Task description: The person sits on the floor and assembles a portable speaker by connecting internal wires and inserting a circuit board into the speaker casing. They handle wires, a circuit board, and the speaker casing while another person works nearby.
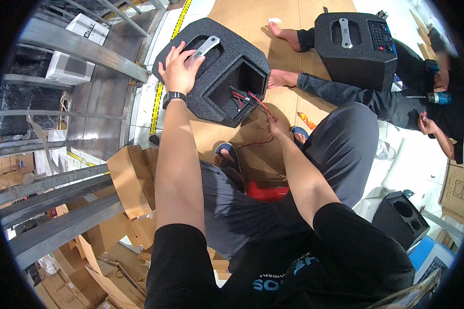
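Note:
A black, rough-coated speaker cabinet point(201, 98) lies tilted on the floor before me, with a silver handle point(207, 47) set in a recess. My left hand point(179, 71) rests on it by the handle's lower end, fingers spread. A square opening point(231, 85) faces me, and red and black wires point(241, 98) come out of it. My right hand point(277, 127) is closed on a red wire point(262, 104) just outside the opening. More thin red wire point(258, 142) trails below that hand. What lies deep inside the cabinet is too dark to make out.
Flattened cardboard point(294, 92) covers the floor. At the right, another person's legs point(345, 91) stretch beside a second speaker point(353, 51); a cordless drill point(439, 98) is near that person's hands. Metal racking point(82, 49) and cardboard boxes point(131, 180) stand left. A smaller black cabinet point(399, 219) sits lower right.

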The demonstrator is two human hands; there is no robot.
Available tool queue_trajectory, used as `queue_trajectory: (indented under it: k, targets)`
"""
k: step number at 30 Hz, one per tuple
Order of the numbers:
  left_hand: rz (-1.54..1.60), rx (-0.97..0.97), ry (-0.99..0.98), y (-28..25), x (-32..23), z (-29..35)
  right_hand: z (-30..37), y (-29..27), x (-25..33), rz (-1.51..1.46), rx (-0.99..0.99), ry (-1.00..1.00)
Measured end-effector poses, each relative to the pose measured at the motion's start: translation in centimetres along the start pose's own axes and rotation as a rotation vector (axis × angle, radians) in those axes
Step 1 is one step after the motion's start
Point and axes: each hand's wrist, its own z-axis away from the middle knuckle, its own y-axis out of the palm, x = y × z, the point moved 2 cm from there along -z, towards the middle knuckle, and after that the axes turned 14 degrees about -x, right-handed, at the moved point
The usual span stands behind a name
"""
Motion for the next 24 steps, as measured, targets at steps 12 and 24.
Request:
queue_trajectory:
  k: [12, 24]
  targets:
    - [0.035, -0.017, -0.02, 0.0, 0.3, 0.6, 1.4, -9.8, 12.7, 0.889, 0.061, -0.556]
    - [0.044, -0.005, -0.026, -0.4, -0.1, 0.6, 6.9, -2.0, 16.2, 0.029, -0.167, -0.8]
